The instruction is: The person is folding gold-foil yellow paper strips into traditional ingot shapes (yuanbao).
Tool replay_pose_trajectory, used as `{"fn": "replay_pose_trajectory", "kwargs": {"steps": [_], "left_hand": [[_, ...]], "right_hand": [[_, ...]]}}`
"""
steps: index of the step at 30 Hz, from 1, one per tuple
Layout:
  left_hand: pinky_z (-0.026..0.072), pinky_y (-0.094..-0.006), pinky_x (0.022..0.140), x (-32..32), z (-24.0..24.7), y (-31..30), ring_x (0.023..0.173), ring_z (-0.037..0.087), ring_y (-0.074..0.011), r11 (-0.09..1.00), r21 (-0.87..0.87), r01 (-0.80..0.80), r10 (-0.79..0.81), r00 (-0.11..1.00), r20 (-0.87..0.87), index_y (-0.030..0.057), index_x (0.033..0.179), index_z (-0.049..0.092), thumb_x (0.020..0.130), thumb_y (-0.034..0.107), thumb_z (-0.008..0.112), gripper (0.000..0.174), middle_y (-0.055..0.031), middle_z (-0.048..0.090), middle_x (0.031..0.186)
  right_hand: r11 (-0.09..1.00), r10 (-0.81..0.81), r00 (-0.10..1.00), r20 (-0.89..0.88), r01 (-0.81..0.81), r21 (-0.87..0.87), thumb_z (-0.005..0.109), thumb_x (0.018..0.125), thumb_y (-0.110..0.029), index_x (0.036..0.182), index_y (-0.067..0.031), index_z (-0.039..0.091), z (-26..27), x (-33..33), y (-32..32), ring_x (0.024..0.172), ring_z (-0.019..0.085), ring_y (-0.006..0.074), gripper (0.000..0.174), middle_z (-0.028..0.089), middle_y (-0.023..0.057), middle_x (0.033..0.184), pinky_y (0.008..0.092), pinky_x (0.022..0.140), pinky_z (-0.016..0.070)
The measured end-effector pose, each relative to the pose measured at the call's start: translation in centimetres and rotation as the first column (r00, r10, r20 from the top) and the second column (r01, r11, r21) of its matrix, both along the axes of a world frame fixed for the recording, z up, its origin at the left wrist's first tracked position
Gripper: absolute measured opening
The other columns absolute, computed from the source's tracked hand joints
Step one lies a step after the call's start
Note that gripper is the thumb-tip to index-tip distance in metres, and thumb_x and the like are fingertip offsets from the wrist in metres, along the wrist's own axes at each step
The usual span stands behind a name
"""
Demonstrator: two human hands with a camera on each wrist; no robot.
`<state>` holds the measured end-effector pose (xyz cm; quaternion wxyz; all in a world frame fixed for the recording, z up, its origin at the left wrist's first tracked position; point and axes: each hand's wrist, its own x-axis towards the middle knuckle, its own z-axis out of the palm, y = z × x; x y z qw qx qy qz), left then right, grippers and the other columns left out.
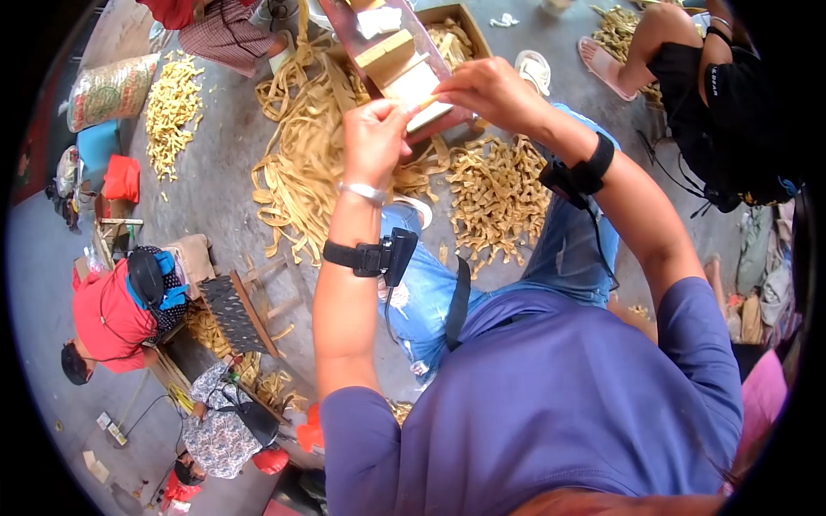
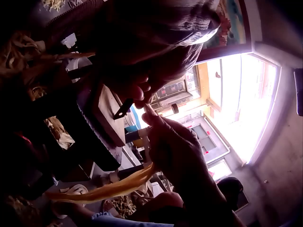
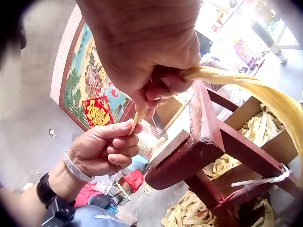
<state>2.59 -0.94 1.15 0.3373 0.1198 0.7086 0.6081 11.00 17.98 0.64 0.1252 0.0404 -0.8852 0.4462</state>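
Note:
A yellowish strip (image 3: 279,106) runs out of the right hand (image 3: 147,52) and hangs to the side in the right wrist view; the right fingers curl round it. Between the two hands is a short, narrow piece of it (image 3: 137,119), pinched at its lower end by the left hand (image 3: 106,149). In the head view the left hand (image 1: 375,138) and right hand (image 1: 486,90) meet over the near end of a dark red bench. On the bench lies a pale board (image 1: 411,86) with a wooden block (image 1: 385,53). A dark metal piece (image 2: 124,109) stands at the board in the left wrist view.
Long strips (image 1: 301,146) heap on the floor left of the bench, short knotted pieces (image 1: 499,193) right of it. Beside the bench stands a box of pieces (image 1: 471,24). Other people sit around, one in a red shirt (image 1: 107,318). A sack (image 1: 112,90) lies far left.

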Motion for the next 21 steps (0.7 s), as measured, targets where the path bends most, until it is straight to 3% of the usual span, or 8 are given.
{"fn": "replay_pose_trajectory", "kwargs": {"steps": [7,10,13,14,15,17,18,21], "left_hand": [[0.0356,-0.0185,0.038,-2.0,-1.7,0.7,0.042,0.046,-0.0041,0.998,-0.009,-0.056,0.055,0.996,-0.076,-0.0017,0.09,0.068,0.084,0.013,0.068,0.015,0.0018,0.054,0.058],[0.0371,-0.0179,0.039,-2.3,-2.1,1.3,0.043,0.046,-0.0046,0.989,-0.139,-0.039,0.023,0.993,-0.118,-0.0011,0.092,0.068,0.087,0.014,0.065,0.016,0.001,0.056,0.062],[0.0433,-0.019,0.042,-1.9,-1.4,0.2,0.046,0.049,-0.0064,1.0,-0.001,0.03,-0.029,0.98,0.198,-0.0022,0.098,0.066,0.092,0.02,0.059,0.024,-0.0013,0.058,0.066],[0.0492,-0.0235,0.049,-1.4,-1.0,-0.3,0.053,0.053,-0.0092,0.995,0.085,0.058,-0.08,0.955,0.285,-0.0058,0.103,0.062,0.096,0.026,0.051,0.034,-0.0051,0.06,0.071],[0.055,-0.028,0.056,-0.5,-0.6,-0.6,0.059,0.056,-0.012,0.982,0.173,0.078,-0.138,0.919,0.368,-0.0094,0.109,0.059,0.099,0.031,0.042,0.045,-0.009,0.061,0.076],[0.0559,-0.0311,0.06,1.6,-0.2,-0.6,0.063,0.059,-0.015,0.968,0.245,0.053,-0.166,0.868,0.469,-0.0105,0.113,0.055,0.1,0.03,0.039,0.046,-0.0126,0.063,0.081],[0.0566,-0.0322,0.063,2.5,0.0,-0.5,0.067,0.062,-0.0173,0.966,0.243,0.085,-0.198,0.849,0.491,-0.0111,0.115,0.053,0.1,0.029,0.039,0.045,-0.0154,0.065,0.086],[0.0531,-0.0336,0.08,5.4,-1.4,0.1,0.089,0.064,-0.0193,0.966,0.093,0.241,-0.259,0.899,0.352,-0.0062,0.121,0.054,0.099,0.034,0.043,0.047,-0.0145,0.066,0.101]], "right_hand": [[0.996,-0.083,0.996,0.01,0.083,0.019,0.065,0.081,-0.017,0.088,-0.0024,0.07,-0.6,-2.5,0.0,0.065,0.063,0.0302,0.016,0.064,0.0162,0.071,0.0354,0.061,0.0496],[0.947,-0.147,0.988,0.049,0.126,0.295,0.065,0.081,-0.017,0.087,-0.0024,0.07,-2.6,-3.4,0.0,0.065,0.063,0.0302,0.017,0.065,0.0162,0.073,0.0345,0.062,0.0504],[0.971,-0.239,0.969,0.055,0.239,0.009,0.065,0.082,-0.017,0.087,-0.0025,0.07,-2.6,-2.9,0.2,0.064,0.065,0.0243,0.016,0.064,0.0134,0.067,0.0317,0.061,0.0507],[0.926,-0.192,0.934,0.3,0.273,-0.259,0.063,0.087,-0.018,0.091,-0.0009,0.069,-1.1,-2.3,0.3,0.064,0.066,0.0163,0.018,0.066,0.0092,0.067,0.0282,0.061,0.0515],[0.802,-0.078,0.961,0.264,0.218,-0.556,0.059,0.092,-0.019,0.099,0.0017,0.064,-1.3,-1.7,0.8,0.071,0.065,0.0119,0.023,0.067,0.0079,0.076,0.0253,0.065,0.0524],[0.666,-0.047,0.987,0.157,0.148,-0.731,0.052,0.096,-0.018,0.105,0.0,0.056,0.0,-0.3,0.6,0.081,0.063,0.0117,0.02,0.066,0.0075,0.088,0.0245,0.073,0.0512],[0.652,-0.025,0.99,0.139,0.121,-0.748,0.05,0.097,-0.019,0.107,-0.0009,0.052,0.5,0.5,0.7,0.091,0.064,0.0144,0.021,0.067,0.0113,0.095,0.0265,0.081,0.0509],[0.529,-0.029,0.998,0.052,0.06,-0.847,0.054,0.095,-0.018,0.106,0.0008,0.055,2.9,3.1,-0.6,0.088,0.066,0.0148,0.022,0.067,0.0109,0.094,0.0241,0.078,0.052]]}}
